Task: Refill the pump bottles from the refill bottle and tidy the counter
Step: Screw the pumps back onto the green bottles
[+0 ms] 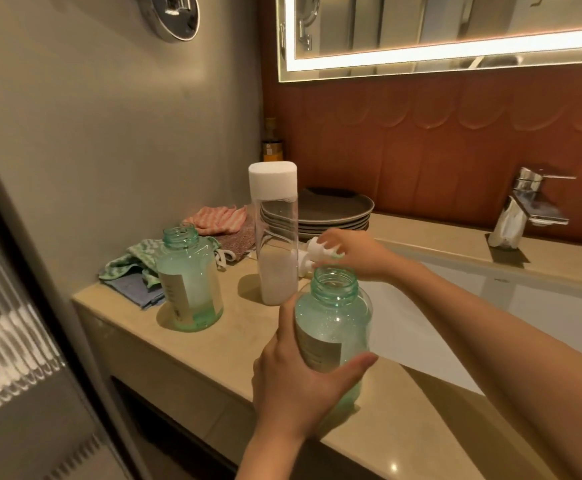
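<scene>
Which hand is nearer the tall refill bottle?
Right. The right hand is just right of the refill bottle, fingers pinching the white pump head; the left hand is nearer the camera, gripping the near green bottle.

Open counter [248,344] lies between left pump bottle [189,282] and held pump bottle [332,323]; refill bottle [275,237] blocks behind.

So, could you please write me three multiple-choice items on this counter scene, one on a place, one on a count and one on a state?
1. The refill bottle stands: A in the sink; B on the counter before the plates; C on the floor.
2. Green bottles in view: A one; B two; C four.
3. The green bottle in the left hand is: A pump-fitted; B open-necked; C lying down.
Answers: B, it stands upright before the plates; B, one held, one by the cloths; B, its threaded neck is bare.
</scene>
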A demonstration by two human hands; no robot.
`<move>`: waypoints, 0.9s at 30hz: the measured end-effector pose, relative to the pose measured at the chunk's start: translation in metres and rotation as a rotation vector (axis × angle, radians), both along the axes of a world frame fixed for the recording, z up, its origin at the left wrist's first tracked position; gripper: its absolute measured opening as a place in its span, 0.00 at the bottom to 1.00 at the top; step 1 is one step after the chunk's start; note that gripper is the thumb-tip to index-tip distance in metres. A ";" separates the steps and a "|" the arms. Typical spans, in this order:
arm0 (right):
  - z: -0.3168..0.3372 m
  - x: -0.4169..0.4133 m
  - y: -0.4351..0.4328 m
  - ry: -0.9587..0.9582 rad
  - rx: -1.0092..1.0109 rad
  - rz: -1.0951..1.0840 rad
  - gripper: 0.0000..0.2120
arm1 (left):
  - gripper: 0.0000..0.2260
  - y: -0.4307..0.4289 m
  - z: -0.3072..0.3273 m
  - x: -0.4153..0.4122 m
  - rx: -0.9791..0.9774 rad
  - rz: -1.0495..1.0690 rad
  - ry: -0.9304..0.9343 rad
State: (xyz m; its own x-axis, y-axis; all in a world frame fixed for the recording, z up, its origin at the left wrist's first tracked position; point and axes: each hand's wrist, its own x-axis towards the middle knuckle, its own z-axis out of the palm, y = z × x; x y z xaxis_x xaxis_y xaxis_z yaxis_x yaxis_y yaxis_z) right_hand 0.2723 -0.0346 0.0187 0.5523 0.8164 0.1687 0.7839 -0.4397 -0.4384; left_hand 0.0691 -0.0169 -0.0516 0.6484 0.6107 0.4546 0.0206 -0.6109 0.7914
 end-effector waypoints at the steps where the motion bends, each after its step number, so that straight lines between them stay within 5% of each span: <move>1: -0.005 0.002 0.000 -0.039 -0.062 0.001 0.26 | 0.43 0.000 0.000 0.000 0.000 0.000 0.007; 9: -0.044 0.006 0.021 -0.342 -0.168 -0.076 0.17 | 0.44 -0.001 0.001 0.000 -0.010 0.007 0.034; 16: -0.019 -0.002 0.011 -0.225 0.190 -0.049 0.18 | 0.41 0.000 0.000 -0.001 -0.012 0.001 0.025; 27: 0.080 -0.013 -0.039 -0.338 0.755 -0.100 0.14 | 0.40 -0.001 0.003 -0.001 -0.062 0.003 0.041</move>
